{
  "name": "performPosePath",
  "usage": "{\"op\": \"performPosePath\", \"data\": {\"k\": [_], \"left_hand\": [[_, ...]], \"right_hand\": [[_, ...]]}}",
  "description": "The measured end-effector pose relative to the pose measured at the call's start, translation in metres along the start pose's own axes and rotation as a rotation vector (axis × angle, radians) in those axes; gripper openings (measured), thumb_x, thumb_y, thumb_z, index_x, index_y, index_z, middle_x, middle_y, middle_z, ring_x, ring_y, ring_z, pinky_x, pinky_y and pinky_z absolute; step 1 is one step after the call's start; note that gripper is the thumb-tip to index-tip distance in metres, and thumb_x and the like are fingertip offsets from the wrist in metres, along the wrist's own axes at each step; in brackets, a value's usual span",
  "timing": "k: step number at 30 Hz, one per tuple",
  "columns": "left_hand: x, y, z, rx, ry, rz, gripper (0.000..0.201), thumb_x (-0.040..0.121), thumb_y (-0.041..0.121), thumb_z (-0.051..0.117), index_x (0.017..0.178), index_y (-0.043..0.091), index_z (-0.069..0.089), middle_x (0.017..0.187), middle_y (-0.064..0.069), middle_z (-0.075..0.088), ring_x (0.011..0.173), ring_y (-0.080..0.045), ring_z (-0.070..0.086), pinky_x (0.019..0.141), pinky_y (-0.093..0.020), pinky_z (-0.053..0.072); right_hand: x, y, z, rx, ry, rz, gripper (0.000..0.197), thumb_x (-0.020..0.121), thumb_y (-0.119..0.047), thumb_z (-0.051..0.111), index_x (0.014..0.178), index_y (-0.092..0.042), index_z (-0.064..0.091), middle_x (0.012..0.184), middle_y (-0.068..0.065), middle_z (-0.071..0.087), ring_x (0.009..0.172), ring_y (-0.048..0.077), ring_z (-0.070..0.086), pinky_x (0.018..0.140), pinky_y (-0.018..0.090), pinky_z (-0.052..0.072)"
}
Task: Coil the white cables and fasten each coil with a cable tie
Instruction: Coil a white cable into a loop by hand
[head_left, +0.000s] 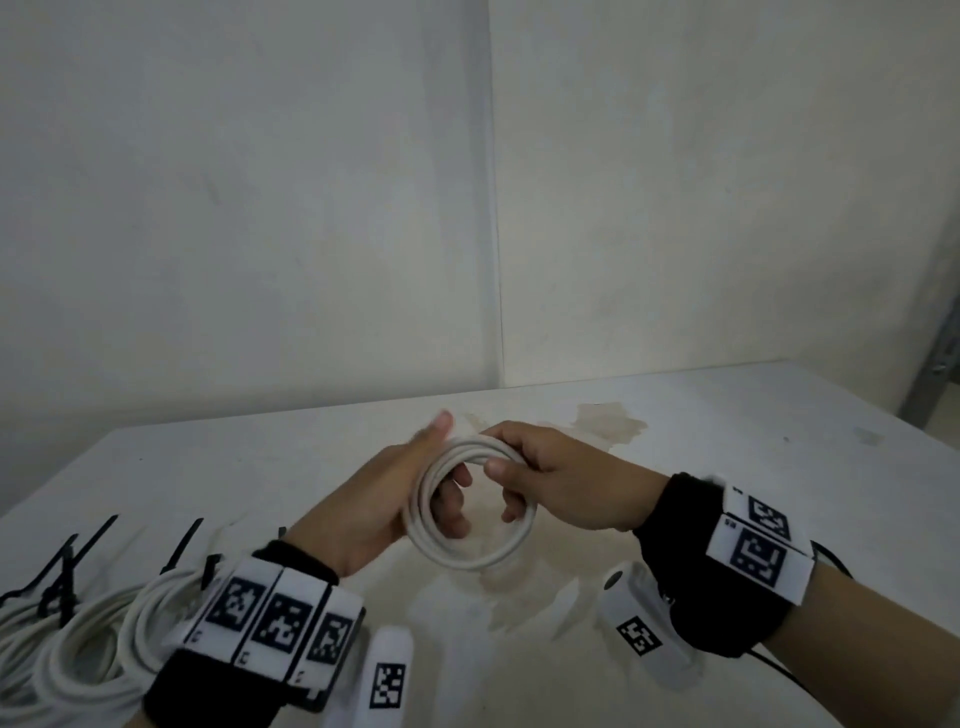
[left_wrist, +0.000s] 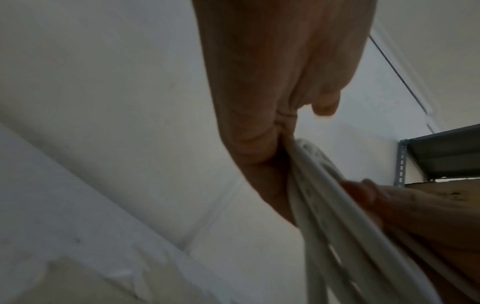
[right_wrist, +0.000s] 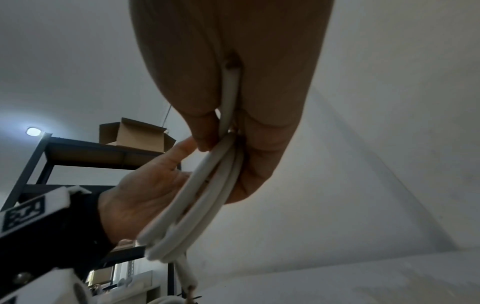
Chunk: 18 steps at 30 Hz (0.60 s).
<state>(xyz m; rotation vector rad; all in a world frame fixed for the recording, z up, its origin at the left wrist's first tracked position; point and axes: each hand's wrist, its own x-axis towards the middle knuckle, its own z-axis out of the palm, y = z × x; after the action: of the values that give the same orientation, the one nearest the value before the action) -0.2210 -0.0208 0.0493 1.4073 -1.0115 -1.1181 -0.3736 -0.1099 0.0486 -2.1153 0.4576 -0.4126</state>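
A white cable coil (head_left: 467, 558) of several loops is held upright above the table (head_left: 727, 467), between both hands. My left hand (head_left: 395, 488) holds its left side, fingers reaching through the ring and thumb pointing up. My right hand (head_left: 545, 473) grips the top right of the ring, thumb in front and fingers curled behind. In the left wrist view the coil (left_wrist: 324, 205) runs down from my left hand (left_wrist: 259, 102). In the right wrist view my right hand (right_wrist: 246, 72) pinches the coil (right_wrist: 207, 195), and a loose cable end (right_wrist: 185, 275) hangs below it.
At the lower left lie several more white cable coils (head_left: 78, 644) with black cable ties (head_left: 67, 566) on them. A brownish stain (head_left: 608, 423) marks the table behind the hands. The wall (head_left: 311, 208) stands close behind the table, and a metal shelf (head_left: 935, 358) is at the right.
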Motion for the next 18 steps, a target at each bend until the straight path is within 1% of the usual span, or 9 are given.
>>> {"op": "performPosePath", "data": {"k": [2,5,6,8,10,12,14,17,18], "left_hand": [[0.000,-0.004,0.011,-0.040,0.070,0.046,0.045,0.091,0.045,0.042,0.066,0.008,0.049,0.042,0.004,0.031,0.037,-0.011,0.033,0.049,-0.025,0.043],[0.000,-0.012,0.025,-0.225,0.173,0.078,0.042,0.093,0.039,0.044,0.062,0.010,0.045,0.042,0.007,0.023,0.036,-0.008,0.023,0.041,-0.020,0.036],[0.000,-0.014,0.028,-0.306,0.194,0.084,0.042,0.094,0.038,0.044,0.062,0.011,0.045,0.042,0.007,0.023,0.035,-0.007,0.023,0.039,-0.019,0.036],[0.001,-0.017,0.033,-0.463,0.217,0.104,0.042,0.095,0.037,0.043,0.062,0.011,0.045,0.041,0.007,0.024,0.033,-0.006,0.024,0.038,-0.018,0.036],[0.002,-0.021,0.037,-0.583,0.201,0.114,0.042,0.096,0.037,0.040,0.062,0.011,0.044,0.039,0.007,0.025,0.032,-0.006,0.026,0.038,-0.018,0.038],[0.002,-0.025,0.039,-0.656,0.141,0.089,0.044,0.096,0.036,0.037,0.060,0.011,0.045,0.039,0.005,0.028,0.033,-0.007,0.030,0.044,-0.021,0.043],[0.002,-0.029,0.035,-0.623,0.054,0.047,0.047,0.092,0.032,0.035,0.053,0.010,0.051,0.039,0.001,0.035,0.036,-0.012,0.038,0.057,-0.028,0.048],[-0.001,-0.020,0.026,-0.375,-0.083,-0.014,0.042,0.076,0.027,0.036,0.051,0.006,0.062,0.047,-0.012,0.054,0.045,-0.023,0.056,0.074,-0.040,0.047],[-0.001,-0.015,0.024,-0.287,-0.116,-0.035,0.045,0.078,0.026,0.035,0.053,0.004,0.065,0.051,-0.014,0.058,0.048,-0.024,0.059,0.075,-0.040,0.048]], "right_hand": [[-0.001,0.000,-0.002,0.045,0.045,-0.014,0.010,0.097,-0.020,0.044,0.104,-0.020,0.050,0.076,0.001,0.053,0.065,0.007,0.056,0.078,0.035,0.052],[-0.003,0.004,0.000,0.146,0.177,-0.040,0.022,0.098,-0.020,0.039,0.113,-0.009,0.051,0.075,-0.002,0.054,0.067,0.005,0.055,0.070,0.020,0.051],[-0.004,0.005,0.002,0.188,0.218,-0.046,0.025,0.098,-0.021,0.036,0.112,-0.007,0.051,0.074,-0.002,0.055,0.069,0.008,0.055,0.070,0.019,0.049],[-0.006,0.008,0.004,0.230,0.271,-0.057,0.030,0.099,-0.025,0.031,0.106,-0.008,0.054,0.071,-0.003,0.057,0.074,0.016,0.056,0.077,0.029,0.049],[-0.007,0.009,0.005,0.273,0.292,-0.041,0.034,0.099,-0.030,0.028,0.096,-0.008,0.054,0.065,-0.005,0.053,0.069,0.017,0.057,0.074,0.030,0.050],[-0.007,0.009,0.004,0.308,0.314,-0.022,0.036,0.098,-0.031,0.029,0.091,-0.003,0.051,0.062,-0.004,0.044,0.055,0.008,0.052,0.067,0.027,0.048],[-0.007,0.008,0.001,0.278,0.306,-0.015,0.038,0.098,-0.029,0.032,0.094,0.004,0.051,0.062,-0.004,0.039,0.046,0.003,0.044,0.063,0.023,0.048],[-0.011,0.008,-0.005,0.195,0.233,0.009,0.039,0.098,-0.027,0.035,0.095,0.007,0.052,0.062,-0.005,0.038,0.045,0.002,0.041,0.059,0.022,0.046],[-0.012,0.008,-0.006,0.160,0.201,0.015,0.039,0.098,-0.028,0.036,0.095,0.008,0.053,0.062,-0.005,0.039,0.046,0.002,0.042,0.060,0.023,0.045]]}}
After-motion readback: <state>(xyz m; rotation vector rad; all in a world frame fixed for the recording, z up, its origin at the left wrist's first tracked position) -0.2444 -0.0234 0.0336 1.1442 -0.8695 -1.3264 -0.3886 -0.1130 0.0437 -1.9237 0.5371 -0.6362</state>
